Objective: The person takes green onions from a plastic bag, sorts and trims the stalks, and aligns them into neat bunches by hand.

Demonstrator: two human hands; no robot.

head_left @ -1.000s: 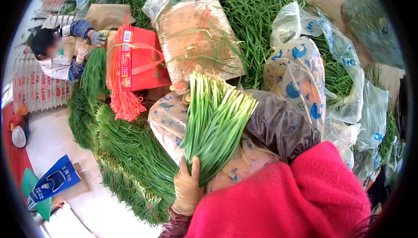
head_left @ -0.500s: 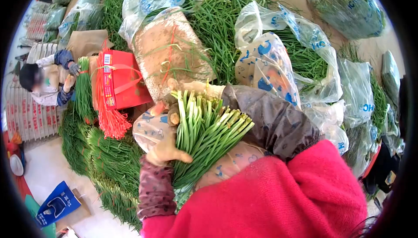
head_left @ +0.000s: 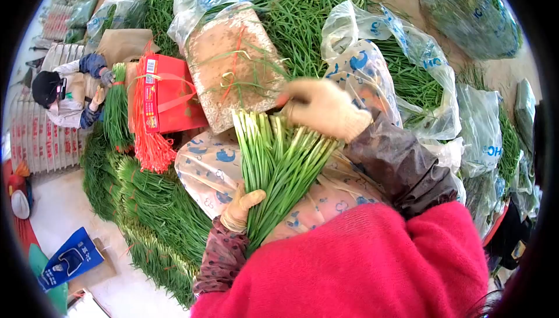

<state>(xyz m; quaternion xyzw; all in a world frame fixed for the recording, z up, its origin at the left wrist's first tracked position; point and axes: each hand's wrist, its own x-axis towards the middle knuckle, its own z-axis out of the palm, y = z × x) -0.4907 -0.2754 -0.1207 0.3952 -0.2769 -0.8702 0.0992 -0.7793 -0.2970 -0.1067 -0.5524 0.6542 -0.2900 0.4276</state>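
Note:
A loose bundle of green stalks [head_left: 288, 172] lies over the lap, its pale cut ends pointing up and away. My left hand [head_left: 243, 206], in a tan glove, is wrapped round the bundle's left side, thumb across the stalks. Just above the pale ends is my right hand [head_left: 327, 107], also gloved and blurred by motion; its fingers are curled, and whether they hold anything is hidden. Beyond the bundle, a worn board [head_left: 233, 65] carries loose leaves and a red tie.
A red box [head_left: 177, 94] with red ties [head_left: 154, 152] stands left of the board. Tied bundles [head_left: 166, 201] are piled at lower left. A co-worker [head_left: 70, 94] handles another bundle. Open plastic bags [head_left: 434, 73] of greens are on the right.
My right hand has risen from behind the bundle's cut ends to above them. My left hand has shifted slightly right and down along the bundle, its grip lower than half a second ago.

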